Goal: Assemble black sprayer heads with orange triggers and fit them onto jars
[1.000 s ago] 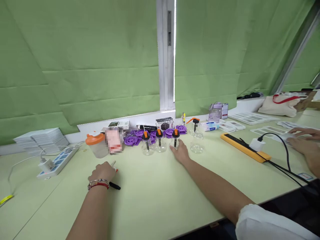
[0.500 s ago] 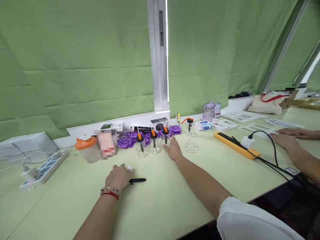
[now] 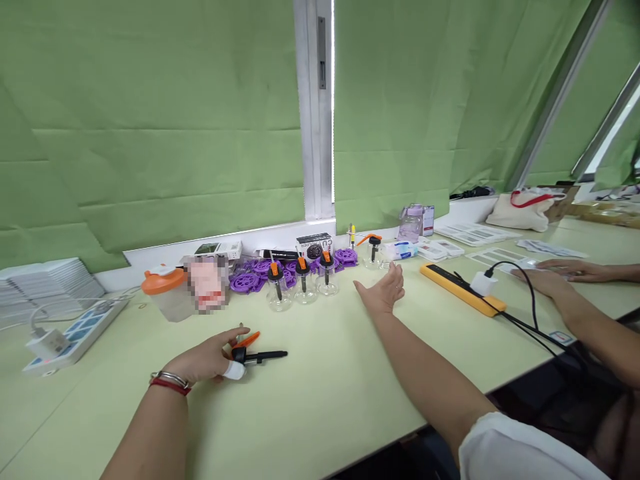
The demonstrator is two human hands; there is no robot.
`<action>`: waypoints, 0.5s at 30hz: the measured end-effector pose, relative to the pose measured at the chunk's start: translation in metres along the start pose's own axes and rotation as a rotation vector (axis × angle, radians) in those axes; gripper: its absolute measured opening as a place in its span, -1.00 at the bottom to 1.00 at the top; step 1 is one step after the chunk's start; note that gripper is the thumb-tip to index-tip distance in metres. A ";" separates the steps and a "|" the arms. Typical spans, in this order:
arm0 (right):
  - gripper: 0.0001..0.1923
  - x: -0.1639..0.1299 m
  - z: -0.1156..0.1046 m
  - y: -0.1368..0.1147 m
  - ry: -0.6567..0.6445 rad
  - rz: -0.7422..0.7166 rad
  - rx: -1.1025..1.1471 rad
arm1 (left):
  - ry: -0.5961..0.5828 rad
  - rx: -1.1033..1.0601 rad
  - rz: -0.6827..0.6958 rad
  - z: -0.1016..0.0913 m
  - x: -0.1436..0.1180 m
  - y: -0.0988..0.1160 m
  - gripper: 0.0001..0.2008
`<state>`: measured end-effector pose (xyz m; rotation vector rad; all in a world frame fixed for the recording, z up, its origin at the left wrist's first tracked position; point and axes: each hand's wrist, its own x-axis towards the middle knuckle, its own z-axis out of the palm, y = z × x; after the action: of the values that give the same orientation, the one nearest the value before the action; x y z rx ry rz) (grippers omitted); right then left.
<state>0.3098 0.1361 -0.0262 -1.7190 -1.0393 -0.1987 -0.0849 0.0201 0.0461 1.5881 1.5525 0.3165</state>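
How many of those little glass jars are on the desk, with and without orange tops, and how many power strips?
Glass jars with orange-and-black tops in the row: 3
Glass jar farther back with a black top and orange lever: 1
Power strips: 2, one yellow, one white and blue
Total: 6

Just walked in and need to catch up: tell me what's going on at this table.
A person sits at a pale green table. The left hand rests on a black pump piece with an orange lever that lies flat on the table. The right hand is open and holds nothing, beside a row of three small glass bottles with orange-and-black tops. Purple plastic wheels lie behind them. Another person's hands work on the far right, beyond a yellow power strip.
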 end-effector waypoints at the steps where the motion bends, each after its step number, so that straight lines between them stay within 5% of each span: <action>1: 0.07 0.001 0.001 0.001 -0.005 0.053 0.002 | -0.004 0.002 0.023 0.000 0.001 -0.003 -0.11; 7: 0.03 0.016 -0.001 0.018 -0.174 0.351 -0.045 | -0.051 -0.065 0.142 0.012 0.010 -0.001 -0.28; 12: -0.17 0.023 -0.005 0.019 -0.212 0.329 0.006 | -0.013 -0.094 0.155 0.024 0.020 0.006 -0.45; 15: -0.16 0.017 -0.012 0.004 -0.164 0.176 0.105 | 0.070 -0.155 0.170 0.026 0.025 0.007 -0.49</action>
<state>0.3268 0.1353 -0.0139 -1.7419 -0.9916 0.1087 -0.0572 0.0336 0.0259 1.6037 1.4111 0.5779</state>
